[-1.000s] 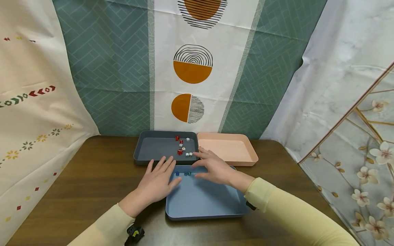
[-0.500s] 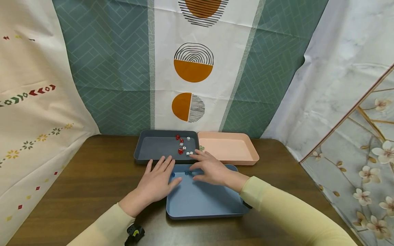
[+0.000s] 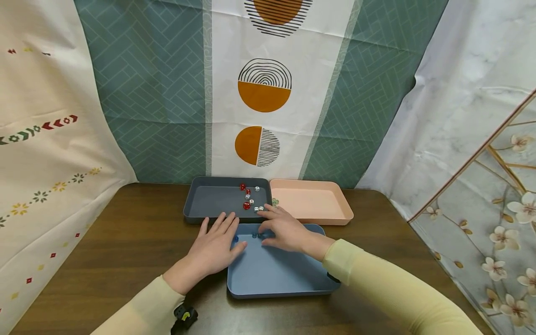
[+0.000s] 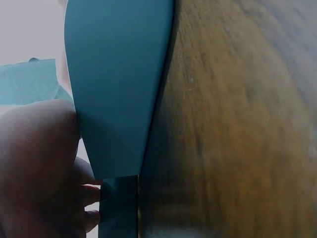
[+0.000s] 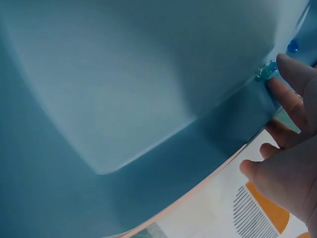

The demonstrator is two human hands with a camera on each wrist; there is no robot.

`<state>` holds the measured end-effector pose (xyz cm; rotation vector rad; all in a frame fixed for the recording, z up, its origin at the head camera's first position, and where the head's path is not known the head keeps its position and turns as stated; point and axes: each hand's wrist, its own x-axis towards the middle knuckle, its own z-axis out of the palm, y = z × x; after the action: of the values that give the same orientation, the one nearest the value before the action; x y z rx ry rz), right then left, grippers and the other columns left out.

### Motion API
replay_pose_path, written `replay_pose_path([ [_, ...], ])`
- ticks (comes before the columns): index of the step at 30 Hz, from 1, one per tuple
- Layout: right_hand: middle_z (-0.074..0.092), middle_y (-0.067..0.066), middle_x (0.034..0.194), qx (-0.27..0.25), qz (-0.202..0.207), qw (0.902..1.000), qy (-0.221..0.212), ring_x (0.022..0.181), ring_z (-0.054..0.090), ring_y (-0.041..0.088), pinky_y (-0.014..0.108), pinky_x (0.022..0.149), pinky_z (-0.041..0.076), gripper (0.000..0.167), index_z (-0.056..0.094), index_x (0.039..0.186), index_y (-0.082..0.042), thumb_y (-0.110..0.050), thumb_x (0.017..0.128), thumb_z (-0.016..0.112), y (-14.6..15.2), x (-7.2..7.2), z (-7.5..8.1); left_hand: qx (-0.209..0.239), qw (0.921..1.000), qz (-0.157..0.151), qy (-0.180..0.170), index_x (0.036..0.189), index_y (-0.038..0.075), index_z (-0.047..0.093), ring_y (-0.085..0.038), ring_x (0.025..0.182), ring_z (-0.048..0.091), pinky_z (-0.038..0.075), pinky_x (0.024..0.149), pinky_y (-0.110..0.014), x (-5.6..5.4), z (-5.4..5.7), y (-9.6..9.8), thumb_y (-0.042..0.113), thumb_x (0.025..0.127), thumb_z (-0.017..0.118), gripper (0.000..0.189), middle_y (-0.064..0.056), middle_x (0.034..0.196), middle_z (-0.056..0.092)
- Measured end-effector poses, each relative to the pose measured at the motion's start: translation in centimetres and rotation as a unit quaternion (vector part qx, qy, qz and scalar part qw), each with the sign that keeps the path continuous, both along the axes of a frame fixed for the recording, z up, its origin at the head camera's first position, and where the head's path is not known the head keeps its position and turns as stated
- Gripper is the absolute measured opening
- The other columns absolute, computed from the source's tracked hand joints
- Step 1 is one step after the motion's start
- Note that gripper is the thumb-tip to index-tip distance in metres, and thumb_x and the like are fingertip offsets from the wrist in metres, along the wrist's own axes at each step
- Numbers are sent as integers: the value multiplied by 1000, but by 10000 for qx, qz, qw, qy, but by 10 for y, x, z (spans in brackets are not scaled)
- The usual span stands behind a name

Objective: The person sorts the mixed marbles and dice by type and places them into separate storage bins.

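My left hand (image 3: 212, 249) lies with straight, spread fingers at the left rim of the blue tray (image 3: 280, 274), thumb over its inside. In the left wrist view, the tray's outer wall (image 4: 119, 89) stands beside that hand. My right hand (image 3: 289, 232) hovers over the tray's far part, fingers apart. Its thumb and forefinger are right at small clear green pieces (image 5: 267, 71) by the far wall, with no pinch showing. A small blue piece (image 5: 293, 46) lies beyond them, near the left thumb in the head view.
Behind stands a dark grey tray (image 3: 213, 197) with several red dice (image 3: 246, 205) and white dice (image 3: 251, 202). Beside it, a pink tray (image 3: 310, 200) has small green pieces (image 3: 275, 202) at its left end. A patterned cloth (image 3: 167, 93) hangs behind the wooden table (image 3: 125, 242).
My right hand has moved slightly left, uncovering the green pieces in the pink tray. The blue piece has shifted a little left. The left hand has stayed in place.
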<state>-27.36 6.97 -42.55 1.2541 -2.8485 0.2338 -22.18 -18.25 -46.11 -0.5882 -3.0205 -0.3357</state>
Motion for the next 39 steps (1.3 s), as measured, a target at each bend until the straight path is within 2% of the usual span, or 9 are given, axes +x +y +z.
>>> replay_pose_path([
  [8, 54, 20, 164, -6, 11, 10000, 62, 162, 34, 44, 64, 130, 27, 23, 83, 111, -15, -26, 93, 93, 0, -2, -4, 98, 9999, 23, -33, 172, 4, 38, -40, 167, 21, 11, 128, -75, 1, 1, 1, 54, 112, 58, 80, -16, 179, 30],
  [17, 56, 20, 163, -55, 71, 9998, 183, 161, 35, 44, 62, 129, 29, 18, 82, 105, -15, -21, 92, 94, 1, -5, -9, 140, 9999, 57, -69, 172, 4, 38, -40, 168, 20, 10, 128, -75, 2, 2, 1, 54, 113, 58, 80, -16, 180, 29],
  [39, 55, 18, 163, -196, -38, 9998, 51, 163, 32, 43, 65, 130, 25, 15, 82, 103, -17, -22, 94, 92, 1, -5, -10, 196, 9996, 87, -157, 172, 5, 38, -40, 168, 18, 10, 128, -76, 2, 3, 0, 55, 113, 57, 80, -15, 180, 28],
])
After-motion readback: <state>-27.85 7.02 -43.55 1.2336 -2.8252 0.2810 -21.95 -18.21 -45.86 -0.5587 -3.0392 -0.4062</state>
